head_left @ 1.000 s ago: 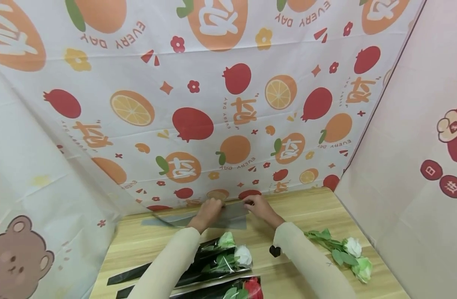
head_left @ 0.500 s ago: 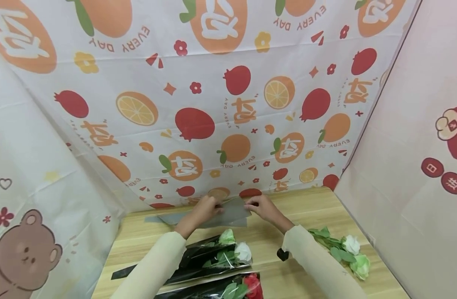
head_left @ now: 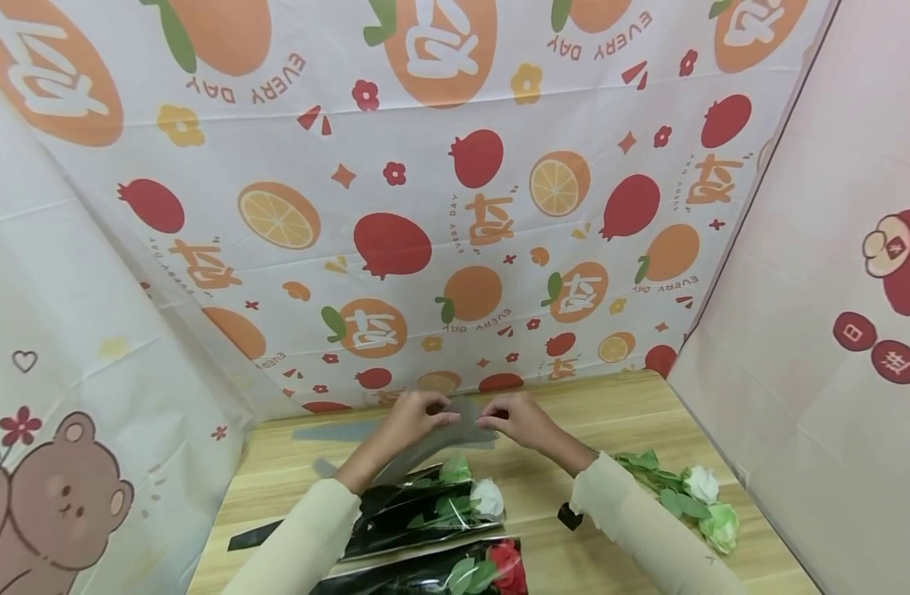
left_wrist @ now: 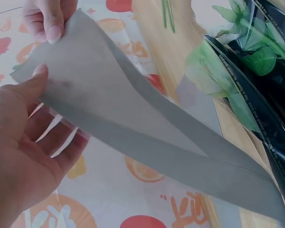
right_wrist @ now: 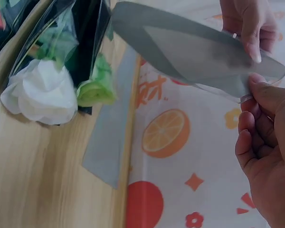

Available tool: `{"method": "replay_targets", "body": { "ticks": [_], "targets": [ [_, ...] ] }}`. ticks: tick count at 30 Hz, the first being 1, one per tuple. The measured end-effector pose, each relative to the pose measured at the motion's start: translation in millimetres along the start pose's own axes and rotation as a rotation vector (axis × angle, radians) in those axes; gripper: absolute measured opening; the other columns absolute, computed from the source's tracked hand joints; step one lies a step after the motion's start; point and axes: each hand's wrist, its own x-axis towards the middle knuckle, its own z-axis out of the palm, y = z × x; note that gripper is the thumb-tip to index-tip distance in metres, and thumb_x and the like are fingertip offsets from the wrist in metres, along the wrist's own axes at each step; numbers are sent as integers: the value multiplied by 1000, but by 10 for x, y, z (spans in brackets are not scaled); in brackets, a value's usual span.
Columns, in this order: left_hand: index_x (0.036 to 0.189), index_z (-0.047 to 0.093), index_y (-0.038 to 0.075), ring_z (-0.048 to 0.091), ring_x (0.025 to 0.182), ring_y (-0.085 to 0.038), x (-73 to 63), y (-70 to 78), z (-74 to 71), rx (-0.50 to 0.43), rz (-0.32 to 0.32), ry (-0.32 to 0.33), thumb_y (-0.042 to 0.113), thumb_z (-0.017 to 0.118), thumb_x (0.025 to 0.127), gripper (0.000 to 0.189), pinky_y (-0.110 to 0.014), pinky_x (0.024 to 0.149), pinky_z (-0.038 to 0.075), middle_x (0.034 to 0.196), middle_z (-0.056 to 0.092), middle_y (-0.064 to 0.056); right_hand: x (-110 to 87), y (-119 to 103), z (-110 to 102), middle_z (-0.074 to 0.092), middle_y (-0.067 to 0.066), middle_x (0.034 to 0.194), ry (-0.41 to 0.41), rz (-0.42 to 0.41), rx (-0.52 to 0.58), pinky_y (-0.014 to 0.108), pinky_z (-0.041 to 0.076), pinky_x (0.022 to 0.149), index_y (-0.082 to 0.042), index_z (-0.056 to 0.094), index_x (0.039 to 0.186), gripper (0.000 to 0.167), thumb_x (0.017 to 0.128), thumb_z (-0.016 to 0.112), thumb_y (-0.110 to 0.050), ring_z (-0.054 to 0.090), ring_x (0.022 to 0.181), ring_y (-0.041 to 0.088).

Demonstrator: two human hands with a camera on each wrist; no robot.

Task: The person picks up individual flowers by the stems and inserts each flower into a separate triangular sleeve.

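Note:
Both hands hold a grey, translucent flower sleeve in the air at the back of the table. It is wide at the hands and tapers to a narrow end. My left hand pinches its wide end, thumb on top and fingers spread beneath, as the left wrist view shows. Thumb and fingertips of my right hand pinch the sleeve's edge close to the left thumb. Under it, another grey sleeve lies flat along the table's back edge.
Nearer me lie wrapped roses in black sleeves: green, white and red. Loose on the right are a white rose and a light green rose. A printed cloth hangs behind the table.
The held sleeve has come up off the one beneath, and its narrow end has swung toward me, over the wrapped roses. The left hand has turned, its thumb now pointing right.

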Motion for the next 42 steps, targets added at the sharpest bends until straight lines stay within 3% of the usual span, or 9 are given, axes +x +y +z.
{"method": "replay_targets", "body": {
  "ticks": [5, 10, 18, 21, 26, 30, 37, 42],
  "targets": [
    [90, 81, 11, 69, 69, -8, -38, 29, -38, -31, 27, 60, 20, 83, 88, 9, -20, 65, 53, 82, 78, -2, -8, -74, -30, 78, -2, 85, -13, -42, -4, 19, 48, 59, -16, 82, 92, 12, 94, 78, -27, 55, 65, -5],
    [92, 83, 10, 75, 76, -15, -67, 17, -73, -76, 36, 10, 17, 81, 90, 7, -19, 67, 56, 87, 80, -5, -30, -83, -64, 78, -3, 87, -39, -26, 12, 19, 51, 62, -18, 82, 92, 11, 94, 78, -28, 59, 67, -5],
    [94, 84, 12, 74, 78, -10, -96, 43, -109, -125, 45, -57, 14, 79, 91, 6, -20, 69, 57, 91, 81, -5, -61, -93, -157, 78, -5, 89, -80, 11, 65, 21, 50, 62, -20, 82, 97, 14, 95, 77, -33, 58, 67, -1],
    [94, 84, 11, 73, 78, -8, -105, 78, -111, -135, 36, -68, 13, 79, 92, 6, -20, 69, 56, 91, 81, -6, -53, -121, -184, 78, -4, 92, 16, -94, 38, 21, 52, 65, -18, 81, 101, 12, 93, 79, -27, 61, 71, -1],
    [93, 84, 9, 74, 76, -8, -122, 116, -112, -124, 43, -69, 11, 79, 92, 6, -19, 68, 56, 90, 81, -7, 28, -254, -214, 78, -1, 92, 257, -470, -146, 21, 54, 70, -13, 80, 98, 12, 87, 84, -13, 68, 79, 7],
    [92, 83, 8, 74, 76, -12, -128, 123, -116, -121, 49, -62, 11, 79, 92, 6, -19, 67, 56, 89, 81, -8, 101, -374, -225, 75, -3, 88, 311, -662, -277, 19, 53, 71, -12, 80, 93, 12, 84, 87, -14, 68, 79, 9],
    [92, 84, 8, 76, 77, -19, -124, 130, -113, -125, 64, -71, 12, 78, 92, 7, -19, 66, 55, 89, 81, -8, 131, -414, -197, 72, -3, 86, 289, -728, -376, 20, 54, 73, -13, 79, 91, 17, 79, 91, -14, 66, 79, 9],
    [92, 84, 8, 76, 77, -19, -128, 139, -123, -114, 43, -72, 11, 78, 93, 7, -19, 67, 55, 89, 81, -8, 127, -422, -200, 74, -2, 86, 293, -735, -332, 22, 55, 74, -11, 80, 91, 18, 77, 92, -10, 68, 80, 10]
  ]
}}
